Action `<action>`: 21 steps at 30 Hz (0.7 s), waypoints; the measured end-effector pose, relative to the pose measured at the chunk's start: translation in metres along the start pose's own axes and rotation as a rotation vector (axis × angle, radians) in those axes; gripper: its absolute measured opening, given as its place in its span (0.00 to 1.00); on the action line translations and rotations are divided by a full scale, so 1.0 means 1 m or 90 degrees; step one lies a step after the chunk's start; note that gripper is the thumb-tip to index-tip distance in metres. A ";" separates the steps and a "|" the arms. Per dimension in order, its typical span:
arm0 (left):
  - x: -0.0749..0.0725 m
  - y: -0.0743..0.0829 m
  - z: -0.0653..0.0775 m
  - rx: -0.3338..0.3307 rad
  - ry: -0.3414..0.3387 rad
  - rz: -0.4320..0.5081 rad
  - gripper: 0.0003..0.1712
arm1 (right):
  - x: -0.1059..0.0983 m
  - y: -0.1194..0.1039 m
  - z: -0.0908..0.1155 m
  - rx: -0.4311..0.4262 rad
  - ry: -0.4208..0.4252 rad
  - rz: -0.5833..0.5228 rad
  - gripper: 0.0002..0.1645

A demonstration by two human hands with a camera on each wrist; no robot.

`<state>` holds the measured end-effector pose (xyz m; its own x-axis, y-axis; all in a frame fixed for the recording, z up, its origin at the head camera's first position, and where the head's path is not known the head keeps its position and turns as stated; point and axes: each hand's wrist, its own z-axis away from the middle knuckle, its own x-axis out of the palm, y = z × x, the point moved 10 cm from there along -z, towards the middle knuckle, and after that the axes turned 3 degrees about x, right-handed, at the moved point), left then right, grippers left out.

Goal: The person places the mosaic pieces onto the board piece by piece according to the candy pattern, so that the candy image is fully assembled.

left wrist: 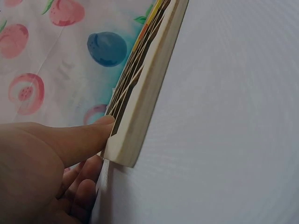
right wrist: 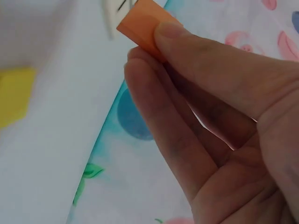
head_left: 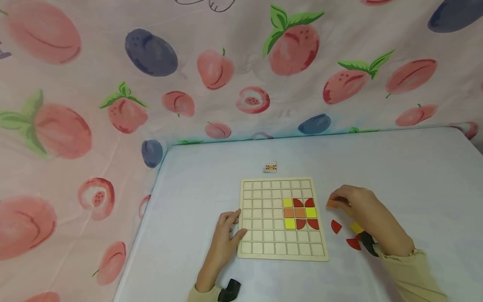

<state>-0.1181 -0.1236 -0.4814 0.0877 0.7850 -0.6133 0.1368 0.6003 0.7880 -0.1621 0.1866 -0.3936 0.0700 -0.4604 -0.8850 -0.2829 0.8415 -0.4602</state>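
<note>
Pinched between thumb and fingers, an orange square tile point(head_left: 333, 203) sits in the right hand point(head_left: 358, 207), just off the right edge of the wooden grid board point(head_left: 281, 249) and above the table. In the right wrist view the tile point(right wrist: 147, 23) sticks out past the fingertips point(right wrist: 170, 32), its flat face tilted and its free end aimed toward the board; being square, it shows no clear long axis.

On the board lie nine tiles in a block near the right side: three yellow squares point(head_left: 288, 202), two orange squares point(head_left: 294, 213) and four red quarter-round pieces point(head_left: 303, 203). Beside the board, on the table point(head_left: 415, 176) near the right wrist, lie two loose red quarter-round pieces point(head_left: 336, 227) and one loose yellow square point(head_left: 356, 227).

The left hand point(head_left: 225, 237) rests at the board's left edge, thumb laid on the frame and fingers against the side; the left wrist view shows the thumb point(left wrist: 84, 135) pressing on the board's corner point(left wrist: 128, 144), the fingers only lightly bent.

Beyond the board's far edge lies one small pattern card point(head_left: 270, 167). A fruit-print cloth point(head_left: 151, 84) hangs behind and to the left of the table.
</note>
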 end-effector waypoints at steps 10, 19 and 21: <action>0.000 -0.003 0.000 0.002 0.009 -0.003 0.33 | 0.011 -0.029 -0.014 -0.024 -0.016 -0.029 0.05; 0.000 -0.002 0.000 0.002 0.010 -0.004 0.33 | 0.024 -0.052 -0.020 -0.065 -0.016 -0.027 0.06; -0.001 -0.001 0.000 0.003 0.012 -0.004 0.33 | 0.028 -0.056 -0.022 -0.072 -0.018 -0.031 0.06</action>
<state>-0.1184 -0.1246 -0.4818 0.0682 0.7843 -0.6166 0.1421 0.6041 0.7841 -0.1652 0.1204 -0.3908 0.1128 -0.4906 -0.8641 -0.3840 0.7805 -0.4933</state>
